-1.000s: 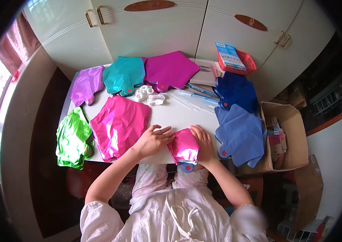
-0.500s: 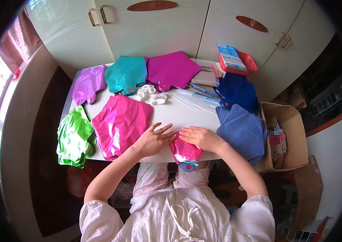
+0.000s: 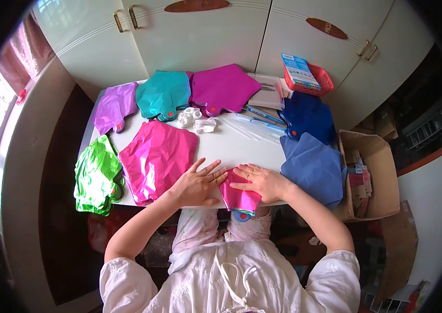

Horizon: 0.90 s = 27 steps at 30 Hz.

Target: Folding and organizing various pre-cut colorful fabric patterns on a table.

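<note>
A small folded bundle of foil balloons (image 3: 241, 197), pink on top with other coloured layers at its lower end, lies at the near table edge. Its round blue tab with a red dot hangs past the edge. My right hand (image 3: 265, 185) rests flat on the bundle's upper right part, fingers spread. My left hand (image 3: 196, 187) is open too, palm down on the table, its fingertips by the bundle's left side. Left of it lies a stack of flat pink foil balloons (image 3: 159, 161); to the right is a crumpled stack of matte blue ones (image 3: 312, 169).
Flat foil stacks ring the white table (image 3: 231, 148): green (image 3: 96, 175), lilac (image 3: 115, 107), teal (image 3: 163, 94), purple (image 3: 223, 88), dark blue (image 3: 308, 117). White rolls (image 3: 188, 117), clear sticks (image 3: 236, 128) and blue packets (image 3: 265, 117) lie mid-back. A red basket (image 3: 325, 78) and cardboard box (image 3: 383, 182) stand rightward.
My right hand's fingers have spread wider across the folded bundle, which looks flatter. My left thumb now reaches out toward the bundle's lower left side.
</note>
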Available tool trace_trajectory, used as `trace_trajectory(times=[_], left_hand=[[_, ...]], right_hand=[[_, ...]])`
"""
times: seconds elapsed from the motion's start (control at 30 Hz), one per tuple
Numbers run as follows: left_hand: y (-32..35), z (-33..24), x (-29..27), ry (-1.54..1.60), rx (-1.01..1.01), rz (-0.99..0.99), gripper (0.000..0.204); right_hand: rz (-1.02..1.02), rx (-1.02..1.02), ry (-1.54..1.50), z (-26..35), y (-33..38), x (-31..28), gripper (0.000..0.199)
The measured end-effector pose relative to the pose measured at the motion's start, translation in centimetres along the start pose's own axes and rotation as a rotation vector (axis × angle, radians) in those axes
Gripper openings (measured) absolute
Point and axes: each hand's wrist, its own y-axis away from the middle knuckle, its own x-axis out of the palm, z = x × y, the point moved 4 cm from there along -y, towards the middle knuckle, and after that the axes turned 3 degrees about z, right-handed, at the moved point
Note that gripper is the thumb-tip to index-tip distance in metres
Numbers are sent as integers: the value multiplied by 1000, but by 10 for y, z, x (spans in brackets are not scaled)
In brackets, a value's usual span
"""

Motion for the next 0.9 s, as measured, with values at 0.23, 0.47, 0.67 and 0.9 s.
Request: trace_trajectory(times=[0.23, 0.47, 0.67, 0.9], left_hand=[[6, -23, -3, -64, 67, -20, 76], [22, -64, 2, -112, 131, -342, 38], [28, -72, 4, -29, 105, -489, 30], [23, -34, -33, 664, -394, -460, 6]], right_hand=[[86, -15, -38, 0, 1, 3, 81], [177, 66, 5, 17, 6, -2, 98], [22, 139, 58, 39, 20, 10, 61], [-682, 584, -638, 44, 39, -26, 18]])
